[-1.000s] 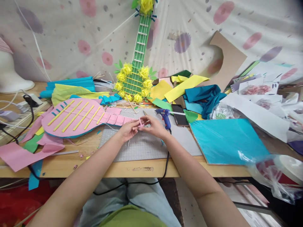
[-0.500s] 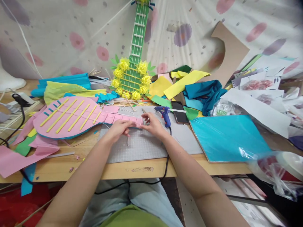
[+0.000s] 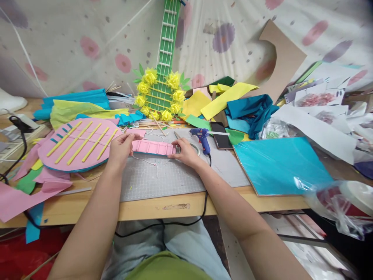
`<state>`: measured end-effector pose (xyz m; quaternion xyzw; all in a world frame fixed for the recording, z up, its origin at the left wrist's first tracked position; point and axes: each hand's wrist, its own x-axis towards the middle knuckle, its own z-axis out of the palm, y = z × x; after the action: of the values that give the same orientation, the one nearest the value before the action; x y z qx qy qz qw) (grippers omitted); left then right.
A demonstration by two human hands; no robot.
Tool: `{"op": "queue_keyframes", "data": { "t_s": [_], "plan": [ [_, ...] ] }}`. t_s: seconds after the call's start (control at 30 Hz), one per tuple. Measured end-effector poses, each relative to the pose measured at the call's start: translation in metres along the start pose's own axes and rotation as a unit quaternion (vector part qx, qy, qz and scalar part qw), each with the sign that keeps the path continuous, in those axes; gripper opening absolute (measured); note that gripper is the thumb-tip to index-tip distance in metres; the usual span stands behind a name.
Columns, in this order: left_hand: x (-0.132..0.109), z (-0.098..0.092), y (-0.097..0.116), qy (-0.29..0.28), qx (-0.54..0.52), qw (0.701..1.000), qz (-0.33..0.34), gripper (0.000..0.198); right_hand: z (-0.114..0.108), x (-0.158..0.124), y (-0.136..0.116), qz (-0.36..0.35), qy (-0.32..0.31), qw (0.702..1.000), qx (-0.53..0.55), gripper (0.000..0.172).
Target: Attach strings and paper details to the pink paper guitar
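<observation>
A pink paper guitar (image 3: 76,144) with yellow strips across its round body and a blue edge lies flat on the left, its neck (image 3: 153,147) pointing right over a grey cutting mat (image 3: 163,179). My left hand (image 3: 124,149) is closed in a pinch where neck and body meet, on a white string (image 3: 145,161). One stretch of this string crosses the body, and its loose end trails onto the mat. Thumb and fingers of my right hand (image 3: 185,153) hold the far end of the neck. Scissors (image 3: 177,135) lie partly hidden behind that hand.
A blue glue gun (image 3: 201,139) and a phone (image 3: 220,136) lie right of the mat. Beyond is a blue board (image 3: 281,166). A green flowered paper guitar (image 3: 163,91) leans at the back. Paper scraps (image 3: 230,100) crowd the rear, and a black cord (image 3: 205,202) hangs over the front edge.
My left hand has moved left along the neck, from near its far end to the body, and the string's loose end now shows. The right hand stays at the neck's end.
</observation>
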<state>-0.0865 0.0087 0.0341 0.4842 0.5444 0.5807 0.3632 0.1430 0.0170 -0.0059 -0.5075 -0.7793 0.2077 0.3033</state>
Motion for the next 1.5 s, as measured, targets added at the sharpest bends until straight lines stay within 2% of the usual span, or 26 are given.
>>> {"op": "queue_keyframes", "data": {
  "t_s": [0.1,0.17,0.2,0.23,0.3,0.37,0.43,0.5,0.6,0.67,0.77,0.83,0.97,1.17,1.3,1.5],
  "plan": [
    [0.002,-0.018,0.004,0.021,0.040,0.999,0.026,0.021,0.001,0.000,0.001,0.001,0.005,1.000,0.004,0.042],
    [0.005,-0.041,0.007,0.007,0.128,0.990,0.055,0.021,0.001,0.000,0.001,-0.001,0.012,1.000,0.009,0.043],
    [0.008,-0.055,0.008,-0.025,0.193,0.978,0.078,0.020,0.001,0.000,0.001,-0.002,0.014,1.000,0.012,0.043],
    [0.010,-0.069,0.009,-0.060,0.272,0.955,0.099,0.019,0.001,0.000,0.001,-0.002,0.017,1.000,0.015,0.042],
    [0.016,-0.093,0.009,-0.131,0.426,0.887,0.120,0.018,0.002,0.000,0.001,-0.004,0.019,1.000,0.019,0.041],
    [0.021,-0.107,0.008,-0.177,0.510,0.825,0.167,0.023,0.002,0.000,0.001,-0.004,0.018,1.000,0.019,0.041],
    [0.023,-0.106,0.006,-0.212,0.543,0.777,0.239,0.026,0.003,0.000,0.000,-0.004,0.014,1.000,0.016,0.041],
    [0.023,-0.096,0.004,-0.236,0.558,0.738,0.298,0.026,0.003,0.000,0.001,-0.003,0.012,1.000,0.016,0.042],
    [0.020,-0.076,0.000,-0.258,0.587,0.690,0.335,0.020,0.003,0.000,0.001,-0.001,0.013,1.000,0.021,0.043],
    [0.020,-0.069,-0.002,-0.247,0.606,0.673,0.344,0.018,0.003,0.000,0.002,-0.002,0.015,1.000,0.024,0.043],
    [0.021,-0.069,-0.005,-0.216,0.616,0.674,0.345,0.013,0.004,0.000,0.003,-0.001,0.016,1.000,0.026,0.043],
    [0.020,-0.071,-0.004,-0.208,0.611,0.681,0.348,0.020,0.004,0.000,0.004,-0.003,0.016,0.999,0.027,0.043],
    [0.014,-0.069,-0.001,-0.215,0.590,0.686,0.367,0.026,0.005,0.000,0.003,-0.005,0.013,0.999,0.033,0.044],
    [0.002,-0.055,-0.007,-0.215,0.588,0.700,0.344,0.029,0.004,0.000,0.000,0.012,0.011,0.999,0.036,0.046],
    [-0.001,-0.050,-0.014,-0.203,0.556,0.724,0.354,0.023,0.004,0.000,0.000,0.007,0.017,0.999,0.040,0.044],
    [-0.001,-0.060,-0.015,-0.188,0.529,0.750,0.349,0.017,0.006,0.001,0.000,0.005,0.017,0.999,0.036,0.046]
  ]
}}
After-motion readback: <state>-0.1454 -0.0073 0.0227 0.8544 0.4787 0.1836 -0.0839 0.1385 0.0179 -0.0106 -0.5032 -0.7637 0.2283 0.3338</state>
